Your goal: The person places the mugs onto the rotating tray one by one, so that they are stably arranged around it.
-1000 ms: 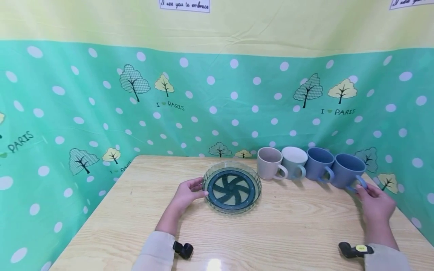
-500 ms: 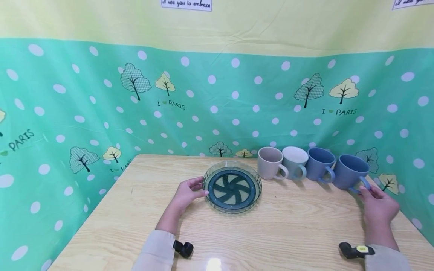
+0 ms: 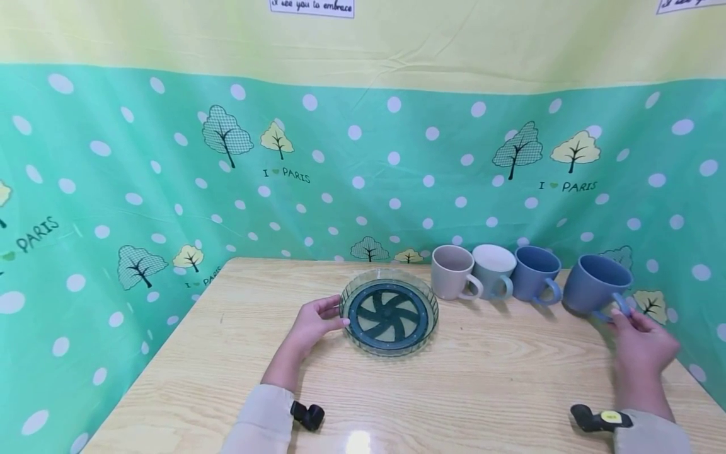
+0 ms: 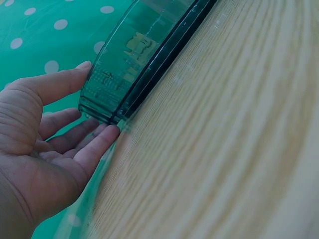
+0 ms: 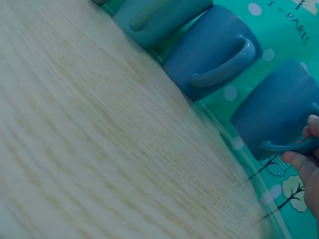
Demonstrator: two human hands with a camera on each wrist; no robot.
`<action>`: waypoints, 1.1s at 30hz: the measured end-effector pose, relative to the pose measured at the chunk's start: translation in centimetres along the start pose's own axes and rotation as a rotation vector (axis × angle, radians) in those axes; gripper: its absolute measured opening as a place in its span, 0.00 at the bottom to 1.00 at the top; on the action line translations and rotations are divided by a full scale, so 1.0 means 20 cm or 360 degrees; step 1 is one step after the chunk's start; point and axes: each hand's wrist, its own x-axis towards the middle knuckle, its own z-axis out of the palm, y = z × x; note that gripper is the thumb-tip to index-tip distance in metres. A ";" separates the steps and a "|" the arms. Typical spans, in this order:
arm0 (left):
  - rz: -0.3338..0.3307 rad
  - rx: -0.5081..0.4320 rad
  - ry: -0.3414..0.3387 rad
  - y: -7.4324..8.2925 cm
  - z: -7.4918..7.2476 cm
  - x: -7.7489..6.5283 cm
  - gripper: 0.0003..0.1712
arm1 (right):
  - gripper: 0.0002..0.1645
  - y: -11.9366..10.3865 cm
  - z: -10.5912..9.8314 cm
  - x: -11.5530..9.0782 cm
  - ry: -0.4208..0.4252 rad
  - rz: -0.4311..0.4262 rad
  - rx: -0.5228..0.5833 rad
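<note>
A clear green-tinted round tray (image 3: 388, 318) with a dark swirl-patterned base sits mid-table. My left hand (image 3: 313, 323) holds its left side, the thumb at the rim and the fingers along the wall, as the left wrist view also shows. At the far right, my right hand (image 3: 646, 343) pinches the handle of a blue mug (image 3: 595, 284), which tilts to the right. In the right wrist view this mug (image 5: 279, 109) stands apart from the neighbouring darker blue mug (image 5: 214, 55), whose handle faces the camera.
Left of the pinched mug, a beige mug (image 3: 450, 274), a light blue-green mug (image 3: 493, 280) and the darker blue mug stand close together at the table's back edge. A green polka-dot cloth (image 3: 340, 157) hangs behind the wooden table (image 3: 454, 391).
The right hand has moved right with the blue mug, which now tilts and has a wider gap from the darker blue one. The left hand and tray stay put.
</note>
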 end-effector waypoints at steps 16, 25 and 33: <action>0.0002 0.0009 0.0002 0.01 0.00 -0.01 0.39 | 0.20 -0.06 0.02 -0.06 -0.0013 -0.0031 -0.0041; -0.0018 0.0021 0.0012 -0.01 0.01 -0.01 0.40 | 0.20 -0.09 0.01 -0.08 -0.0025 -0.0077 -0.0087; -0.0026 0.0011 0.0015 -0.01 0.00 -0.01 0.40 | 0.16 -0.11 0.05 -0.09 0.0018 -0.0145 -0.0023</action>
